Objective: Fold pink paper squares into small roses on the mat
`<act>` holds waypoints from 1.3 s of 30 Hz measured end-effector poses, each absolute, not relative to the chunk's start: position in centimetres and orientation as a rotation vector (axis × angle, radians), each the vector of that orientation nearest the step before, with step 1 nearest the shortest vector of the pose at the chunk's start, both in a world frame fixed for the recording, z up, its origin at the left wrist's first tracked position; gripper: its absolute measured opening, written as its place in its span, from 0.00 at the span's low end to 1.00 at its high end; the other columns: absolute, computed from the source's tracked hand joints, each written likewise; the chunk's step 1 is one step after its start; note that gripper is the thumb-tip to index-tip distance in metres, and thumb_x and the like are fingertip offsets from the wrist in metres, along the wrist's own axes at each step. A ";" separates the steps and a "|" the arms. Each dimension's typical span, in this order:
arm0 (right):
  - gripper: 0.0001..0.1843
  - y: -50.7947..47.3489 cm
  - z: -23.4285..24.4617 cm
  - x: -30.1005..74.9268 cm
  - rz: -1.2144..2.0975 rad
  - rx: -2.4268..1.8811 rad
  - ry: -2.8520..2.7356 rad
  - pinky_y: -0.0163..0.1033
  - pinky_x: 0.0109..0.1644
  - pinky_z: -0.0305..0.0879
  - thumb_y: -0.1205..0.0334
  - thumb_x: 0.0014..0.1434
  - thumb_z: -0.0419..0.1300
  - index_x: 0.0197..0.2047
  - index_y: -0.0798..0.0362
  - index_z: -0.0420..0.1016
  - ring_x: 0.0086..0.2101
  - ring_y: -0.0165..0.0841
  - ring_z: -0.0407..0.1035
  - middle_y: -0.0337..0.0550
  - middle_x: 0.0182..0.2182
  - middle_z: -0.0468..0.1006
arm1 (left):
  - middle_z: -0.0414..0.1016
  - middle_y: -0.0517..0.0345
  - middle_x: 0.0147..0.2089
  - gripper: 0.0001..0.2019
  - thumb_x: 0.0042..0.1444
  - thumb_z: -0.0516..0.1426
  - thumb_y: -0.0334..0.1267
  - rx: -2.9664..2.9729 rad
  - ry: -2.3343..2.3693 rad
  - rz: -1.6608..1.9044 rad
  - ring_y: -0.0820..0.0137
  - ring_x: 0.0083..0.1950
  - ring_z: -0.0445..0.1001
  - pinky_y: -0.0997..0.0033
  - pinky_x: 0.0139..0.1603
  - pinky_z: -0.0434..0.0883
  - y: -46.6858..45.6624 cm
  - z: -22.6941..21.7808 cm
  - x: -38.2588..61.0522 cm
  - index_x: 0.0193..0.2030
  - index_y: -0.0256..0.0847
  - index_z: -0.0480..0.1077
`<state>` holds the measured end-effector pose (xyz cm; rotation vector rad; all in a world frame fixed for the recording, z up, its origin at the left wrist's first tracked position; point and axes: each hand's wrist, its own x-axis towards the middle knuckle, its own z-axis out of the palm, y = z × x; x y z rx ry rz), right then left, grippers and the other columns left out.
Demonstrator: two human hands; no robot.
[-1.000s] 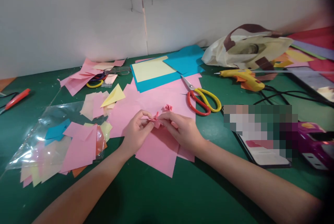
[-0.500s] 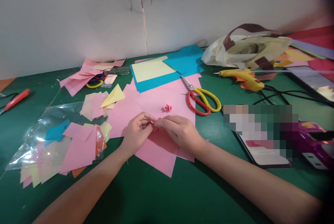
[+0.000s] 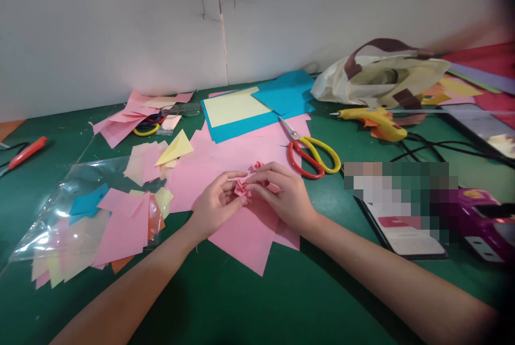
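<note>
Between my two hands is a small folded pink paper flower [image 3: 242, 188]. My left hand [image 3: 215, 201] is closed on its left side, with the thumb below and the fingers curled behind. From the right, my right hand [image 3: 284, 192] pinches the same flower with thumb and fingertips. Just beyond my right fingers a second pink paper flower [image 3: 256, 165] lies on a large pink paper sheet [image 3: 225, 152], partly hidden by them. Scissors with one red and one yellow handle [image 3: 308, 157] rest to the right of the sheet, their blades pointing away.
On the left lies a clear plastic bag [image 3: 52, 227] with paper pieces. Blue sheets [image 3: 285, 90] and a pale yellow sheet [image 3: 231, 107] are at the back. Rightward are a yellow glue gun [image 3: 376, 121] with black cords, a cloth bag [image 3: 333, 85], a phone [image 3: 418, 240] and a purple device [image 3: 483, 216].
My fingers have opened out somewhat around the pink flower, so more of it shows. My right hand has shifted slightly and now partly covers the second flower.
</note>
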<state>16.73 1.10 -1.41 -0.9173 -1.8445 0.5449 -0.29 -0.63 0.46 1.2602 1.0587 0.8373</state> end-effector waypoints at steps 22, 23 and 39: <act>0.15 1.2 -1.5 16.2 0.128 -0.762 -2.129 0.42 0.38 0.72 0.68 0.65 0.46 0.33 0.55 0.72 0.33 0.35 0.72 0.48 0.30 0.75 | 0.71 0.62 0.24 0.08 0.57 0.54 0.36 1.223 1.180 0.900 0.74 0.26 0.71 0.74 0.31 0.69 -0.5 0.7 -0.3 0.42 0.36 0.68; 0.14 1.2 -1.6 16.2 0.129 -0.764 -2.137 0.42 0.38 0.72 0.68 0.65 0.46 0.34 0.55 0.72 0.34 0.35 0.71 0.48 0.31 0.75 | 0.72 0.62 0.23 0.07 0.56 0.54 0.35 1.228 1.183 0.902 0.75 0.26 0.70 0.74 0.30 0.68 -0.5 0.7 -0.3 0.40 0.36 0.69; 0.12 0.5 -1.1 16.1 0.397 -0.724 -2.001 0.37 0.36 0.70 0.73 0.61 0.49 0.33 0.52 0.72 0.32 0.31 0.67 0.42 0.31 0.69 | 0.69 0.59 0.28 0.15 0.60 0.51 0.46 1.351 1.061 0.788 0.74 0.28 0.65 0.75 0.26 0.62 -0.4 0.7 -0.9 0.41 0.39 0.73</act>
